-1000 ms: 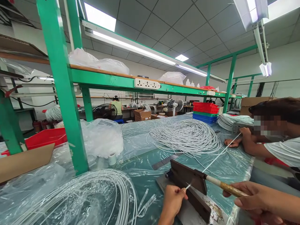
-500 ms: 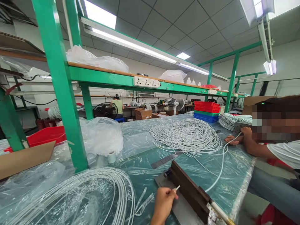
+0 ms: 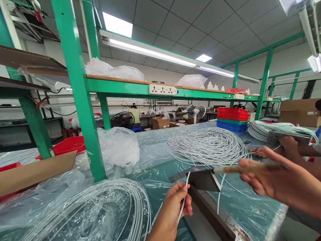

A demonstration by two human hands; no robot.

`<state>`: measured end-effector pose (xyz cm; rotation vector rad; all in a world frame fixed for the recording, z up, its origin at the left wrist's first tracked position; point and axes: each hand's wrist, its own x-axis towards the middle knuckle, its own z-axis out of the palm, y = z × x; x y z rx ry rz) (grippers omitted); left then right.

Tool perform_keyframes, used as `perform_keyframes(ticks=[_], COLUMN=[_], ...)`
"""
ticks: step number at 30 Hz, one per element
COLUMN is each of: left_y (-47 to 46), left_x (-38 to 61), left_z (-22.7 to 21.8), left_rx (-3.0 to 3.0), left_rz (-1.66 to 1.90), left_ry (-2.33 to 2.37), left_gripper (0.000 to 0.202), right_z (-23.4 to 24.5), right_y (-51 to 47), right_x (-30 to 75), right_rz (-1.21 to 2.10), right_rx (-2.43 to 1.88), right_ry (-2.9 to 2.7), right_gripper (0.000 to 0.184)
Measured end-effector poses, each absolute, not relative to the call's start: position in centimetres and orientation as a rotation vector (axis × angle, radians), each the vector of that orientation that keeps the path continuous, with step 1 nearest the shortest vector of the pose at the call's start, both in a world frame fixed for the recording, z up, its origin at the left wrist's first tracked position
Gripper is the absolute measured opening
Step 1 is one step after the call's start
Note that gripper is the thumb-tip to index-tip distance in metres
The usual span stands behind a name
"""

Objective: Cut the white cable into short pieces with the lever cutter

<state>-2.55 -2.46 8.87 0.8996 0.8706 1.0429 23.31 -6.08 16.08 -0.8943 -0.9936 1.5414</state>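
Observation:
My left hand (image 3: 173, 209) pinches a thin white cable (image 3: 184, 204) between thumb and fingers, its end pointing up beside a guillotine cutter (image 3: 210, 214). The cutter's dark blade arm (image 3: 203, 179) is raised. My right hand (image 3: 276, 184), smeared by motion, is at the arm's wooden handle (image 3: 230, 169), which lies across the palm between thumb and loosely bent fingers. Behind the blade, another white cable length (image 3: 219, 199) hangs down toward the cutter. A large loose coil of white cable (image 3: 208, 145) lies beyond. At near left is a plastic-wrapped cable coil (image 3: 120, 190).
A green shelf post (image 3: 80, 100) rises at left near clear plastic bags (image 3: 119, 145). Stacked red, green and blue trays (image 3: 232, 119) stand at the back. A metal ruler (image 3: 178, 175) lies behind the cutter. At right, a co-worker's hands (image 3: 288, 144) work near a metal block.
The cutter's arm has swung up, and my right hand has come into view at its handle. My left hand now holds a longer, upright cable piece. The view has turned slightly left.

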Motion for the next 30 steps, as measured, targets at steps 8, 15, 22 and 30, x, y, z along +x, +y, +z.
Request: perform_keyframes(ticks=[8, 15, 22, 30], left_y=[-5.4, -6.2, -6.3, -6.3], left_x=[-2.7, -4.5, -6.8, -7.9], left_z=[10.2, 10.1, 10.8, 13.0], left_rx=[0.99, 1.18, 1.062, 0.833], left_rz=[0.941, 0.883, 1.066, 1.667], left_ry=[0.628, 0.819, 0.798, 0.72], left_gripper=[0.048, 0.044, 0.044, 0.034], right_z=[21.3, 19.2, 16.6, 9.4], right_y=[7.4, 14.8, 14.4, -0.9], right_x=[14.5, 9.0, 6.2, 8.4], right_rz=[1.572, 1.489, 1.178, 1.747], right_rx=[-0.683, -0.889, -0.987, -0.685], right_ry=[-1.287, -1.341, -1.367, -2.024], right_gripper=[0.066, 0.075, 0.064, 0.067])
